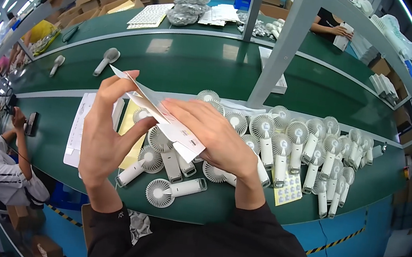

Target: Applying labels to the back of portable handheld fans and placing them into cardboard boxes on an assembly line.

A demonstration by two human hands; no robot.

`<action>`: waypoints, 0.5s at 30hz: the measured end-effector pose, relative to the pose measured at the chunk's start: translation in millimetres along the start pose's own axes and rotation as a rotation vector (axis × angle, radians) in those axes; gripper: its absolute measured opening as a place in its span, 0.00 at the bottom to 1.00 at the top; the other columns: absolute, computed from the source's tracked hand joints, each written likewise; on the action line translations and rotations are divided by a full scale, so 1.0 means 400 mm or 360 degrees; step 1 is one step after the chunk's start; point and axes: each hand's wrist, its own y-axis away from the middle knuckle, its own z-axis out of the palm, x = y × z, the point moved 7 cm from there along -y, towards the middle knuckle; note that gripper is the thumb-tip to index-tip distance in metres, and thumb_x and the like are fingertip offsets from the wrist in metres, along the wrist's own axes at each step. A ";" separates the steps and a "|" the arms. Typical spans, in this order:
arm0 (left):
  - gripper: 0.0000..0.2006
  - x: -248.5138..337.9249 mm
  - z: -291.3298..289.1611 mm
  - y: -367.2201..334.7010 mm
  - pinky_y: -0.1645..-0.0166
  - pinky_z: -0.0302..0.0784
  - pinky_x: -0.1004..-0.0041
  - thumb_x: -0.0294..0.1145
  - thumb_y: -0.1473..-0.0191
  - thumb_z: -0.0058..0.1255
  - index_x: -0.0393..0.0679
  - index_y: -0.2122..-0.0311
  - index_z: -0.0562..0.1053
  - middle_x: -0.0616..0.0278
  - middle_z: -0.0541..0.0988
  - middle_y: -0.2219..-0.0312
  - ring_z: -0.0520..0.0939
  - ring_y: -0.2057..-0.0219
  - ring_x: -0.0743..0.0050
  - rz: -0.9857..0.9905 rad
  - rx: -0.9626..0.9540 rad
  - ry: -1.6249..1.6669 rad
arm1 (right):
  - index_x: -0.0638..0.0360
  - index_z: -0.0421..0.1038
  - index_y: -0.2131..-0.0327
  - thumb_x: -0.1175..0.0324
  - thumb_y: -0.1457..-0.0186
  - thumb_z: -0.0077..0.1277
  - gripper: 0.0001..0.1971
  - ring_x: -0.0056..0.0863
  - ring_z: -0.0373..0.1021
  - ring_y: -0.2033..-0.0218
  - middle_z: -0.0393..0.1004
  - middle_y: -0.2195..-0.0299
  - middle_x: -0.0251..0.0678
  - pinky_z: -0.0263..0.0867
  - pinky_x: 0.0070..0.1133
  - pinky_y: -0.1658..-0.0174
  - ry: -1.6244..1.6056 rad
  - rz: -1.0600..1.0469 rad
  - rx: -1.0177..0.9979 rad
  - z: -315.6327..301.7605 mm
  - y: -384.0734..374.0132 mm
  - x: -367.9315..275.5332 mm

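In front of me, both hands are on a thin white folding carton (184,138) with open flaps. My left hand (104,133) has its fingertips at the carton's far left edge, thumb and fingers curved around that end. My right hand (220,135) presses over the carton's top, fingers laid along it; its thumb is hidden. Below the carton, white handheld fans lie on the green bench, one fan (160,193) nearest me. Beside my left hand lies a stack of flat white cartons (76,132), with a yellow sheet (129,118) partly covered by my hand.
Several more handheld fans (281,146) crowd the bench at right, by a sticker sheet (289,190). A grey post (284,50) rises beyond them. On the green conveyor (188,66) lie two fans and a white tray (279,81). A co-worker (8,170) sits at left; another person's hands hold a box far right.
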 end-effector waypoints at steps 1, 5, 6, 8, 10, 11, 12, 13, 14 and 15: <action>0.30 0.014 -0.004 -0.004 0.49 0.70 0.64 0.21 0.62 0.67 0.41 0.51 0.67 0.48 0.73 0.51 0.75 0.52 0.51 0.0010 -0.0031 -0.0052 | 0.65 0.65 0.46 0.72 0.51 0.53 0.26 0.43 0.68 0.50 0.70 0.49 0.45 0.63 0.31 0.47 -0.0047 0.0009 -0.0031 0.003 0.003 0.003; 0.24 0.052 -0.010 -0.012 0.55 0.74 0.65 0.27 0.61 0.68 0.42 0.56 0.71 0.48 0.74 0.54 0.78 0.57 0.51 0.0036 -0.0119 -0.0038 | 0.65 0.64 0.46 0.75 0.52 0.52 0.27 0.46 0.67 0.49 0.69 0.48 0.45 0.60 0.35 0.44 -0.0137 0.0015 -0.0114 -0.031 0.013 -0.004; 0.24 0.057 -0.019 -0.013 0.55 0.74 0.65 0.27 0.61 0.68 0.42 0.56 0.71 0.48 0.74 0.54 0.78 0.57 0.51 0.0027 -0.0123 -0.0053 | 0.65 0.64 0.46 0.74 0.52 0.54 0.27 0.46 0.67 0.49 0.70 0.49 0.45 0.61 0.34 0.45 -0.0059 -0.0054 -0.0102 -0.036 0.015 0.002; 0.23 0.072 -0.020 -0.009 0.59 0.75 0.67 0.29 0.63 0.69 0.43 0.59 0.71 0.49 0.74 0.54 0.79 0.62 0.52 0.0089 -0.0271 -0.0108 | 0.64 0.63 0.44 0.71 0.56 0.60 0.32 0.44 0.68 0.49 0.70 0.49 0.45 0.62 0.31 0.46 -0.0126 -0.0013 -0.0091 -0.034 0.018 0.012; 0.24 0.068 -0.019 -0.004 0.61 0.76 0.69 0.31 0.66 0.71 0.44 0.61 0.71 0.50 0.74 0.54 0.80 0.64 0.53 0.0108 -0.0294 -0.0073 | 0.63 0.61 0.43 0.68 0.59 0.64 0.37 0.44 0.68 0.50 0.69 0.49 0.44 0.63 0.30 0.46 -0.0161 0.0062 -0.0086 -0.035 0.018 0.028; 0.24 0.073 -0.015 -0.002 0.61 0.76 0.69 0.32 0.66 0.72 0.44 0.62 0.71 0.49 0.74 0.54 0.80 0.63 0.52 0.0168 -0.0326 -0.0060 | 0.62 0.60 0.42 0.65 0.62 0.68 0.41 0.43 0.68 0.51 0.69 0.49 0.44 0.63 0.29 0.47 -0.0197 0.0128 -0.0084 -0.034 0.018 0.040; 0.25 0.086 -0.015 0.001 0.61 0.76 0.69 0.32 0.67 0.72 0.45 0.62 0.71 0.49 0.74 0.54 0.81 0.62 0.51 0.0234 -0.0356 -0.0053 | 0.62 0.60 0.42 0.65 0.62 0.68 0.41 0.43 0.68 0.51 0.69 0.49 0.44 0.63 0.29 0.47 -0.0188 0.0138 -0.0075 -0.035 0.017 0.040; 0.28 0.093 -0.016 0.003 0.59 0.77 0.68 0.33 0.70 0.74 0.46 0.60 0.72 0.47 0.74 0.53 0.81 0.60 0.51 0.0265 -0.0368 0.0010 | 0.61 0.58 0.41 0.63 0.66 0.71 0.46 0.42 0.69 0.51 0.68 0.48 0.43 0.64 0.28 0.48 -0.0265 0.0172 0.0009 -0.043 0.017 0.044; 0.28 0.099 -0.011 0.010 0.59 0.77 0.68 0.33 0.70 0.74 0.46 0.60 0.72 0.47 0.74 0.53 0.81 0.60 0.51 0.0275 -0.0376 0.0022 | 0.60 0.57 0.41 0.62 0.70 0.74 0.51 0.40 0.69 0.52 0.68 0.48 0.42 0.64 0.27 0.48 -0.0342 0.0205 0.0093 -0.050 0.018 0.043; 0.30 0.097 0.001 0.017 0.57 0.77 0.67 0.32 0.70 0.74 0.45 0.58 0.72 0.46 0.74 0.53 0.81 0.59 0.51 0.0289 -0.0410 0.0220 | 0.61 0.58 0.43 0.61 0.75 0.77 0.52 0.35 0.70 0.52 0.68 0.49 0.41 0.65 0.25 0.50 -0.0491 0.0510 0.0117 -0.047 0.022 0.072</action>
